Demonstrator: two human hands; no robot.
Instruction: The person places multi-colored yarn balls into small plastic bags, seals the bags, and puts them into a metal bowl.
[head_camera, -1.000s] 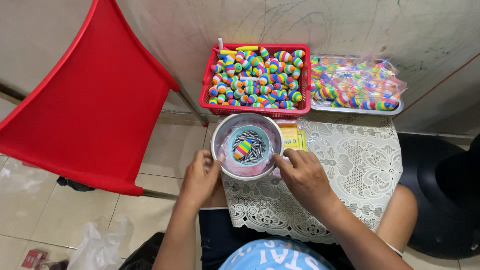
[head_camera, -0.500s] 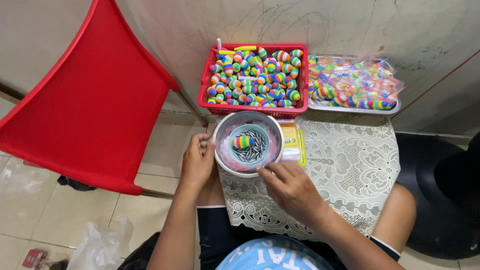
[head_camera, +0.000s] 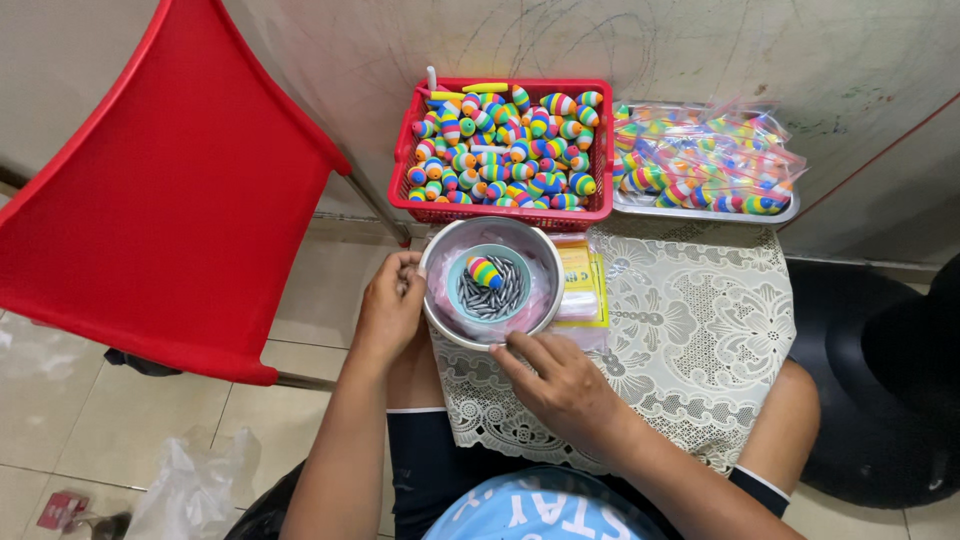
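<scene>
a: where is the bowl (head_camera: 492, 338) sitting?

b: on the lace cloth (head_camera: 700, 330) over the person's lap, just in front of the red basket (head_camera: 502, 210) of striped floats. inside it sits a smaller teal cup (head_camera: 490, 285) with a heap of small dark metal pieces (head_camera: 495, 296) and one rainbow float (head_camera: 485, 271) on top.

a: and the hands?

b: apart, one on each side. the left hand (head_camera: 390, 310) rests against the left rim with the fingers curled, and it may pinch something small, but i cannot tell what. the right hand (head_camera: 560, 385) lies on the cloth at the near edge of the bowl, fingers pointing at it, closed on nothing that i can see.

a: how would the bowl handle?

b: it looks like thin steel, stiff and light by itself, with a smooth rim that could slip. the metal pieces probably add weight at the middle, and the cup seems loose inside, so a tilt would likely slide everything. i would take it by the rim on two opposite sides and keep it level.

a: and the float?

b: probably foam or light plastic, round and easy to roll. a soft pinch across its middle should do.

a: anything else close by?

b: a tray (head_camera: 700, 208) of bagged floats (head_camera: 710, 165) to the right of the basket, yellow packets (head_camera: 580, 290) just beside the bowl, and a red chair (head_camera: 150, 200) at the left.
</scene>
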